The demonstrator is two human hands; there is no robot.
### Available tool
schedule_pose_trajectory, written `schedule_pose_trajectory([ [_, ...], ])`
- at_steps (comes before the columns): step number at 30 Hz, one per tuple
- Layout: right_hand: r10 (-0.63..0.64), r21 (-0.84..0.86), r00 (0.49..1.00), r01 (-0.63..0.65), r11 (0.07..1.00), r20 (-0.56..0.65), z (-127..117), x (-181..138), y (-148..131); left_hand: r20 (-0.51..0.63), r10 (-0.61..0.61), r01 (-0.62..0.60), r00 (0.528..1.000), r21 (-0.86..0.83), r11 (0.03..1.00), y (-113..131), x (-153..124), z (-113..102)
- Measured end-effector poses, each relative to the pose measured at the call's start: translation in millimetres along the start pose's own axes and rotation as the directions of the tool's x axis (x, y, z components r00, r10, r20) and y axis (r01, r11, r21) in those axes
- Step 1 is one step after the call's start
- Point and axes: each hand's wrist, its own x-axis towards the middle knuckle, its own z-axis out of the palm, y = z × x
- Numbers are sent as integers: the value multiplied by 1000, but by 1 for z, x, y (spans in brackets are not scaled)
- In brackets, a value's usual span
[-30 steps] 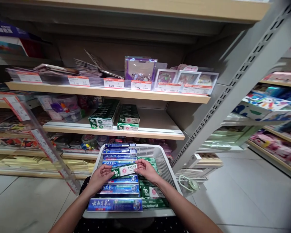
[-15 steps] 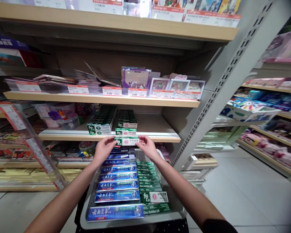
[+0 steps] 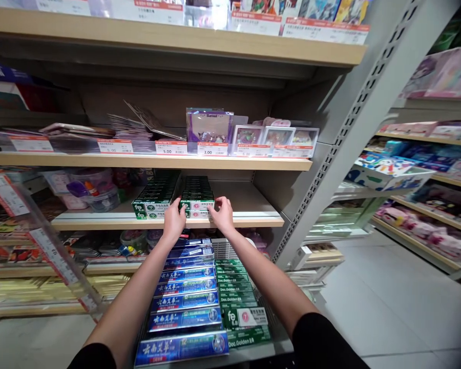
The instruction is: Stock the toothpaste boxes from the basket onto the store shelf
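Observation:
My left hand [image 3: 174, 221] and my right hand [image 3: 222, 215] reach to the lower shelf, fingers closed at the two ends of a green-and-white toothpaste box [image 3: 197, 205]. That box lies at the front of the right-hand stack of Doc.Golden boxes, on top of another box [image 3: 198, 214]. A second stack of green toothpaste boxes [image 3: 153, 206] stands just left of my left hand. Below my arms is a grey basket [image 3: 225, 248] holding a column of blue toothpaste boxes [image 3: 184, 320] beside a column of green ones [image 3: 232, 292].
Clear tubs [image 3: 94, 189] sit left of the stacks. Overhead, a shelf edge [image 3: 153, 161] with price tags carries thin packets and small clear boxes [image 3: 248, 138]. A slotted grey upright [image 3: 338, 128] rises to the right. Clear label strips [image 3: 54, 251] slant at the left.
Both hands have moved forward with the toothpaste box, from above the basket onto the front of the right-hand shelf stack. The view has shifted slightly.

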Motion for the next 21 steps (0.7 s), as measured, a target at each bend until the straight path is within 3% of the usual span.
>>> schedule_pose_trajectory([
  [6, 31, 152, 1000, -31, 988, 4, 12, 4, 6, -2, 35, -35, 999, 85, 996, -2, 10, 9],
  [11, -7, 189, 1000, 9, 982, -10, 1, -8, 0, 24, 73, -75, 997, 118, 990, 6, 0, -5],
  [16, -72, 123, 997, 68, 990, 25, -35, -64, 0, 101, 168, -175, 981, 65, 982, 10, -54, -40],
  [21, 39, -47, 986, -32, 998, 160, -58, -135, 48, 273, 212, -221, 938, -1, 975, -26, -130, -55],
])
